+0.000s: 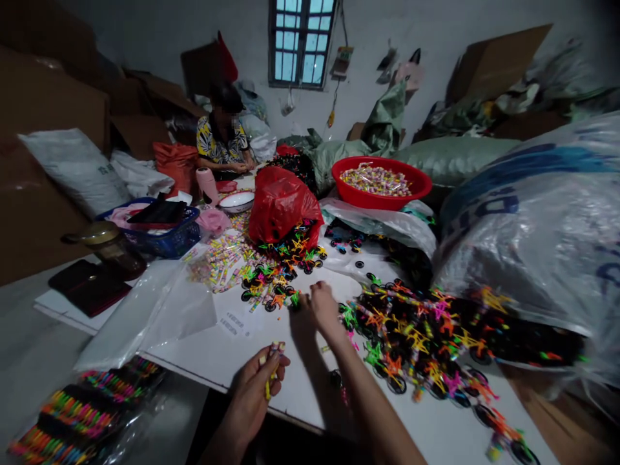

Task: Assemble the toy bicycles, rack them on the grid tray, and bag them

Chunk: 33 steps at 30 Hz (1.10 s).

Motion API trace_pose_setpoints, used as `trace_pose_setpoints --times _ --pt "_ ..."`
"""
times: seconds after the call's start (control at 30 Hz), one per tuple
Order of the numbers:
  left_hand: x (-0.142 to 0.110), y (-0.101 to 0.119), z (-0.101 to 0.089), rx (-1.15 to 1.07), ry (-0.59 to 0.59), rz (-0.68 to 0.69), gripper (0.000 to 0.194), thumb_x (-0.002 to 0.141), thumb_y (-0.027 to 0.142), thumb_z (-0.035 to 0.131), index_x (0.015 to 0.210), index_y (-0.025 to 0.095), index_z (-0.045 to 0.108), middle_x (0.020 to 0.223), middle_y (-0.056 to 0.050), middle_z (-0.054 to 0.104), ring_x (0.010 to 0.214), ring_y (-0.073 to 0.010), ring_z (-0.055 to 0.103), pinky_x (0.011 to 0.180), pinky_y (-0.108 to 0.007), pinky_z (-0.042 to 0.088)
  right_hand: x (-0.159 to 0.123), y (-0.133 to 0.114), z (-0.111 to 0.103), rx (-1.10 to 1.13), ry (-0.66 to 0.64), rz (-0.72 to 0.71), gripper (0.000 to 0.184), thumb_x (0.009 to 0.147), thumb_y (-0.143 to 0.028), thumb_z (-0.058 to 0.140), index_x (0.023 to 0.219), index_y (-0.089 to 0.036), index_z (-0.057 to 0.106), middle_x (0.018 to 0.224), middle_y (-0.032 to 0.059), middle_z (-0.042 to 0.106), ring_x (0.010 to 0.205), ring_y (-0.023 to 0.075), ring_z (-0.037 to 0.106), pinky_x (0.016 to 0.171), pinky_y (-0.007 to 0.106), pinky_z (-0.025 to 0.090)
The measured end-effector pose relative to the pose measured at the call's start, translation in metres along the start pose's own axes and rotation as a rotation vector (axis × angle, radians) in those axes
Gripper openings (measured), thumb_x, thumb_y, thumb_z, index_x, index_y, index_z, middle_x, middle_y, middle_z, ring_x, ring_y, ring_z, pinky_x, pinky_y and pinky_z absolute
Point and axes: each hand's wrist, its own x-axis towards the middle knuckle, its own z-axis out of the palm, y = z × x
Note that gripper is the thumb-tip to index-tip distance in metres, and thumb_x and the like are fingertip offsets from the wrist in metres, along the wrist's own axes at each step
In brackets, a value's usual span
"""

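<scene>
My left hand (256, 387) is closed near the front table edge, its thumb and fingers around a few small wrapped tubes (275, 349) in yellow, white and pink that look like candy rolls. Farther forward, my right hand (322, 309) reaches over the white tabletop with its fingers curled together. Its fingertips are at the edge of a pile of small toy bicycles (278, 284), close to a green one; what they pinch is hidden. To the right of my right forearm spreads a larger heap of coloured toy bicycles (416, 336). Loose wrapped tubes (225, 258) lie behind and left.
A red plastic bag (281, 203) spills toy bicycles. Behind it stands a red basin (382, 200) of wrapped tubes. A big clear sack (533, 219) fills the right side. Plastic bags (145, 310) and a blue basket (169, 242) sit left. Another person (223, 139) sits at the far end.
</scene>
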Motion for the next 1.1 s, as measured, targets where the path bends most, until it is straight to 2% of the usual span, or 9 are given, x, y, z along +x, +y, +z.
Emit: trace_pose_setpoints --times 0.07,0.13,0.2,0.33,0.47,0.57,0.83,0.97,1.1 --pt "0.006 0.005 -0.003 0.051 0.025 0.03 0.051 0.059 0.053 0.076 0.093 0.017 0.065 0.078 -0.004 0.063 0.063 -0.01 0.05 0.049 -0.017 0.031 0.008 -0.014 0.046 0.09 -0.013 0.044 0.007 0.079 -0.02 0.058 0.078 -0.013 0.06 0.091 0.0122 0.056 0.09 0.025 0.052 0.067 0.03 0.04" --pt "0.013 0.009 -0.009 0.074 0.046 0.083 0.05 0.058 0.053 0.077 0.089 0.016 0.065 0.076 -0.004 0.063 0.06 -0.0091 0.047 0.047 -0.017 0.029 0.012 -0.009 0.065 0.167 -0.012 0.104 0.004 0.077 -0.017 0.059 0.076 -0.013 0.058 0.088 0.0102 0.056 0.088 0.0232 0.053 0.065 0.028 0.038" --pt "0.019 0.012 -0.014 0.063 0.052 0.118 0.047 0.058 0.05 0.078 0.087 0.016 0.065 0.078 -0.003 0.062 0.061 -0.0083 0.046 0.047 -0.017 0.028 0.013 0.006 0.063 0.25 -0.047 0.164 0.007 0.074 -0.018 0.06 0.072 -0.014 0.056 0.078 0.0065 0.055 0.077 0.0203 0.054 0.06 0.027 0.037" --pt "0.027 0.009 -0.014 0.006 0.033 0.147 0.043 0.06 0.046 0.079 0.088 0.016 0.066 0.078 -0.002 0.06 0.061 -0.0075 0.046 0.047 -0.016 0.028 -0.005 0.023 0.035 0.433 -0.205 0.236 0.012 0.071 -0.024 0.061 0.067 -0.016 0.053 0.055 -0.0015 0.051 0.052 0.0138 0.05 0.049 0.023 0.035" --pt "0.027 0.007 -0.015 -0.001 -0.025 0.175 0.04 0.061 0.043 0.079 0.087 0.015 0.066 0.073 0.0 0.057 0.058 -0.0073 0.045 0.047 -0.017 0.029 -0.05 -0.006 0.027 0.882 -0.301 0.154 0.022 0.076 -0.037 0.059 0.078 -0.015 0.056 0.063 -0.0008 0.055 0.055 0.0127 0.049 0.051 0.022 0.037" --pt "0.023 0.007 -0.023 0.016 -0.047 0.202 0.038 0.062 0.041 0.078 0.086 0.014 0.066 0.073 -0.001 0.058 0.057 -0.0075 0.045 0.046 -0.017 0.028 -0.077 -0.026 0.036 1.019 -0.374 0.158 0.033 0.077 -0.047 0.058 0.068 -0.016 0.055 0.059 -0.0013 0.051 0.054 0.0116 0.044 0.05 0.022 0.034" --pt "0.01 -0.002 -0.031 0.012 -0.02 0.287 0.028 0.066 0.031 0.076 0.084 0.016 0.062 0.076 -0.001 0.061 0.069 -0.0127 0.054 0.062 -0.02 0.043 -0.09 -0.028 0.039 1.233 -0.574 0.329 0.042 0.068 -0.056 0.066 0.064 -0.016 0.053 0.051 -0.0046 0.045 0.041 0.0077 0.036 0.038 0.02 0.028" --pt "0.004 -0.017 -0.028 0.19 -0.01 0.379 0.025 0.07 0.034 0.072 0.084 0.015 0.062 0.078 -0.002 0.062 0.073 -0.0152 0.055 0.068 -0.022 0.044 -0.104 -0.027 0.046 1.28 -0.513 0.428 0.04 0.067 -0.054 0.065 0.061 -0.017 0.049 0.05 -0.0057 0.042 0.041 0.0071 0.031 0.039 0.02 0.023" --pt "0.003 -0.033 -0.025 0.284 0.15 0.401 0.029 0.072 0.041 0.069 0.085 0.016 0.063 0.081 -0.003 0.064 0.077 -0.0174 0.056 0.072 -0.023 0.043 -0.112 -0.023 0.054 1.03 -0.315 0.305 0.034 0.074 -0.048 0.058 0.061 -0.018 0.049 0.053 -0.0042 0.042 0.049 0.0096 0.035 0.046 0.021 0.027"
